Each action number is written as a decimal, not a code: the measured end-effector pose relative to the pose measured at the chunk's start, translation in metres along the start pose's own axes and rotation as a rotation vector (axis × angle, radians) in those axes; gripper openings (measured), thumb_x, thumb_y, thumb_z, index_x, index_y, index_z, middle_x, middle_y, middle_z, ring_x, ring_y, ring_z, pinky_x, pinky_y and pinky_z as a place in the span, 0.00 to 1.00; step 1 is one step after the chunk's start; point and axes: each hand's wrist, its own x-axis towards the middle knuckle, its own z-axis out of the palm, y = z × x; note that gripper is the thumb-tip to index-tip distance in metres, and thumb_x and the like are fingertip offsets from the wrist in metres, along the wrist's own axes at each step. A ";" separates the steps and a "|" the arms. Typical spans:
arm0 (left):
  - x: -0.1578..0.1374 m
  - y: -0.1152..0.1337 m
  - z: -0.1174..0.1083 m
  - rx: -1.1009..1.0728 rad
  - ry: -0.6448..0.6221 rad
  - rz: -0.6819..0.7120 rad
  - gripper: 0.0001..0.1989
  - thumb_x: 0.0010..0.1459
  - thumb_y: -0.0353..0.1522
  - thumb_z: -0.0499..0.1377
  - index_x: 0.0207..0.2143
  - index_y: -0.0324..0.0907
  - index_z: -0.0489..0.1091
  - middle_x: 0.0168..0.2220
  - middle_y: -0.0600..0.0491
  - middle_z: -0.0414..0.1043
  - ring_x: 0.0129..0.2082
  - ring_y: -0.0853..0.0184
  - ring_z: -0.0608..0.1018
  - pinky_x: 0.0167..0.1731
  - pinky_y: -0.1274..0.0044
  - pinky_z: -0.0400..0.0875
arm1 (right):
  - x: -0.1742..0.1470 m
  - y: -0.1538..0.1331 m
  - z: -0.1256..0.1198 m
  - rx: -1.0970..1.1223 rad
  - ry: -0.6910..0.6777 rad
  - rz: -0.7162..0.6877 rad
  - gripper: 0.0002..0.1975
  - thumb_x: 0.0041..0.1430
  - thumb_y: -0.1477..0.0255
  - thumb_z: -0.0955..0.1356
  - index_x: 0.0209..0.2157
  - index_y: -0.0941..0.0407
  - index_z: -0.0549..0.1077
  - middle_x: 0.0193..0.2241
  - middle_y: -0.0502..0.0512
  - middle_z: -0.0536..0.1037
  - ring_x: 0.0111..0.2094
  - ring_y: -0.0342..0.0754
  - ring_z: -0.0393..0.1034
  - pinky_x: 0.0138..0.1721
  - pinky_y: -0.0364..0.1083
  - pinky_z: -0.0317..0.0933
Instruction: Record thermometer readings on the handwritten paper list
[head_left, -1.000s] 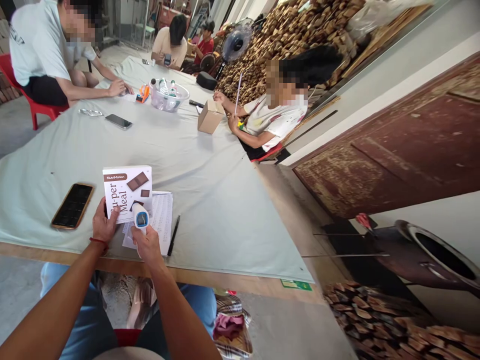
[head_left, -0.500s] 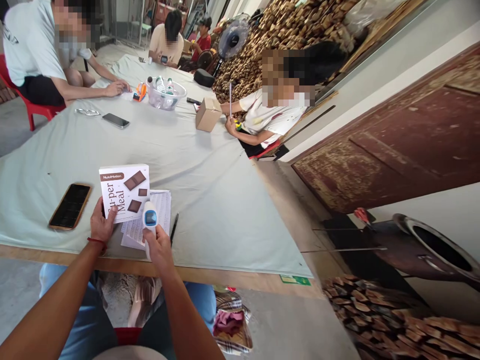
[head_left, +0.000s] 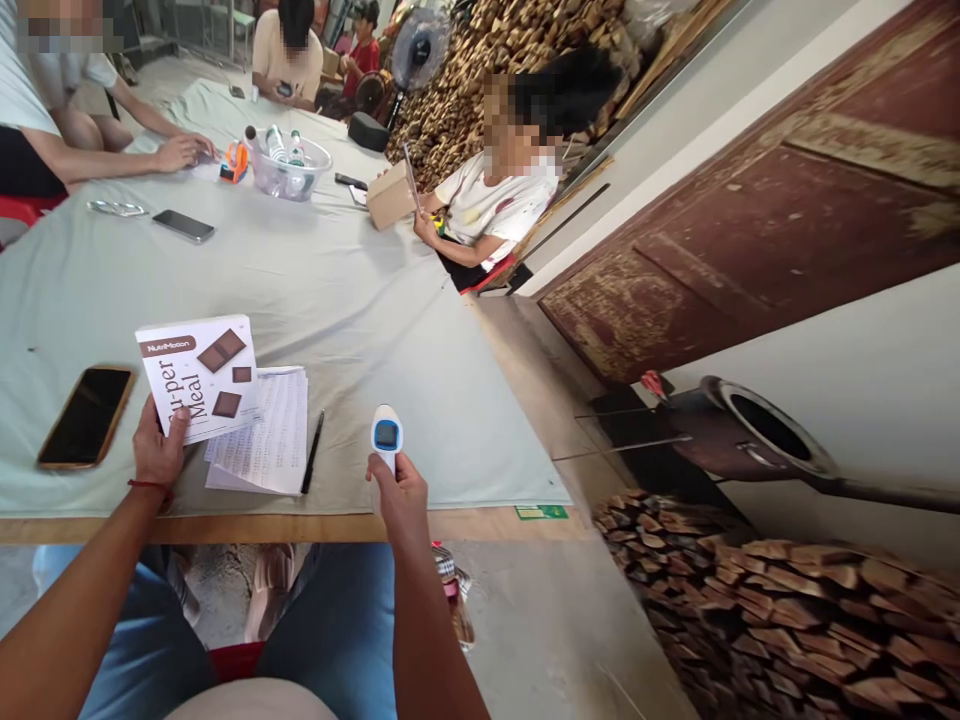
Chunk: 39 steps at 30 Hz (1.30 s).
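Note:
My left hand (head_left: 161, 445) grips the lower left corner of a white box (head_left: 199, 375) printed "NutriMotion" and "Meal", its thumb on the front. The box is raised a little, tilted, over the left part of some written paper sheets (head_left: 274, 440). My right hand (head_left: 397, 490) is wrapped round the handle of a white infrared thermometer (head_left: 387, 440) with a blue-rimmed screen facing me. It is held near the table's front edge, right of a black pen (head_left: 313, 450) and apart from the box. A phone in a brown case (head_left: 86, 415) lies left of my left hand.
On the cloth-covered table (head_left: 375, 330) stand a clear basin of bottles (head_left: 289, 175) and an orange tape dispenser (head_left: 234, 162); another phone (head_left: 184, 225) lies nearer. At the right edge a person (head_left: 495, 205) holds a cardboard box (head_left: 391, 197). More people sit at the left and far end.
My right hand has moved right with the thermometer, away from the box. My left hand still holds the box. The person at the right has tilted the cardboard box. My view has shifted.

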 end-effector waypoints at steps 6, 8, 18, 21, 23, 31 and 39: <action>0.001 -0.005 0.001 0.004 0.020 0.013 0.32 0.59 0.54 0.54 0.53 0.38 0.69 0.44 0.42 0.78 0.42 0.54 0.79 0.44 0.65 0.74 | 0.020 0.017 -0.006 -0.214 0.017 -0.085 0.21 0.53 0.53 0.66 0.37 0.56 0.74 0.26 0.49 0.70 0.28 0.47 0.61 0.31 0.45 0.57; 0.001 -0.004 0.001 0.011 0.015 0.013 0.32 0.59 0.53 0.54 0.53 0.38 0.69 0.44 0.42 0.78 0.42 0.54 0.79 0.43 0.65 0.74 | 0.030 0.024 -0.007 -0.452 0.040 -0.106 0.21 0.55 0.56 0.66 0.44 0.56 0.75 0.32 0.53 0.74 0.33 0.50 0.65 0.34 0.45 0.58; -0.002 0.002 0.000 -0.023 -0.013 0.017 0.31 0.60 0.53 0.54 0.52 0.37 0.69 0.42 0.43 0.78 0.40 0.56 0.79 0.41 0.67 0.74 | 0.045 0.057 -0.003 -0.993 0.172 -0.375 0.18 0.60 0.68 0.68 0.50 0.58 0.75 0.43 0.66 0.72 0.44 0.59 0.66 0.43 0.53 0.59; -0.002 0.002 0.001 -0.031 -0.017 0.017 0.31 0.60 0.52 0.54 0.53 0.37 0.68 0.43 0.42 0.78 0.41 0.56 0.79 0.41 0.67 0.74 | 0.041 0.059 0.014 -0.851 0.048 -0.609 0.15 0.63 0.72 0.64 0.49 0.55 0.76 0.43 0.63 0.73 0.45 0.57 0.65 0.47 0.53 0.60; -0.003 0.002 0.001 -0.030 -0.016 0.014 0.31 0.60 0.52 0.54 0.53 0.36 0.68 0.43 0.42 0.78 0.41 0.56 0.80 0.42 0.67 0.74 | 0.039 0.059 0.030 -0.804 -0.100 -0.722 0.17 0.64 0.76 0.61 0.48 0.54 0.77 0.44 0.61 0.74 0.45 0.54 0.66 0.48 0.51 0.60; -0.004 0.006 0.001 -0.045 -0.035 -0.001 0.31 0.59 0.52 0.54 0.52 0.36 0.68 0.43 0.42 0.78 0.41 0.56 0.80 0.42 0.67 0.74 | 0.044 0.061 0.036 -1.050 -0.284 -0.804 0.18 0.60 0.81 0.63 0.42 0.49 0.80 0.36 0.57 0.73 0.38 0.51 0.64 0.39 0.47 0.57; -0.005 0.009 0.001 -0.044 -0.048 0.007 0.29 0.60 0.52 0.53 0.50 0.38 0.68 0.43 0.44 0.78 0.41 0.57 0.79 0.42 0.68 0.73 | 0.028 0.048 -0.012 -0.949 -0.487 -0.784 0.11 0.62 0.80 0.62 0.38 0.53 0.74 0.36 0.56 0.73 0.39 0.51 0.66 0.43 0.48 0.62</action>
